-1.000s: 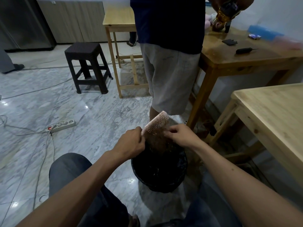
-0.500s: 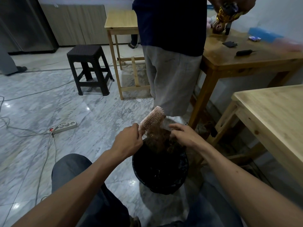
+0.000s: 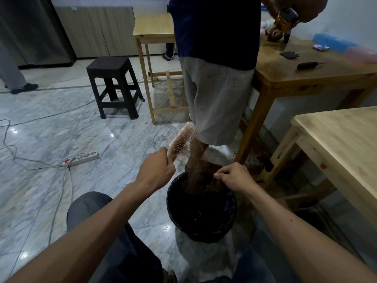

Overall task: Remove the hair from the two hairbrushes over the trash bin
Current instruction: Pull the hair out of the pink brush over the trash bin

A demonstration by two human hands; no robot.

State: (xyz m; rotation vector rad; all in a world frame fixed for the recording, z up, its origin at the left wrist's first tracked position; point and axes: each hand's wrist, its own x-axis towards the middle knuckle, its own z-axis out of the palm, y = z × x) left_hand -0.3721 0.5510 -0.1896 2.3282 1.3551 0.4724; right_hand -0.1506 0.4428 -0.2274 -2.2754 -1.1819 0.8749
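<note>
My left hand (image 3: 158, 172) grips the handle of a pink hairbrush (image 3: 182, 141), whose head tilts up and to the right, bristles facing me. A clump of brown hair (image 3: 199, 176) stretches from the brush down over the black trash bin (image 3: 201, 223) on the floor between my knees. My right hand (image 3: 234, 176) pinches this hair at the bin's far rim. A second hairbrush is not visible.
A person in grey shorts (image 3: 214, 99) stands right behind the bin, holding a golden object (image 3: 285, 15) over a brown table (image 3: 316, 72). A light wooden table (image 3: 342, 144) is at right. A black stool (image 3: 114, 86), a small wooden table (image 3: 155, 27) and a power strip (image 3: 83, 158) with cables are at left.
My left hand has lifted the brush up and away to the left, while my right hand moved down to the bin rim, drawing the hair out of the bristles.
</note>
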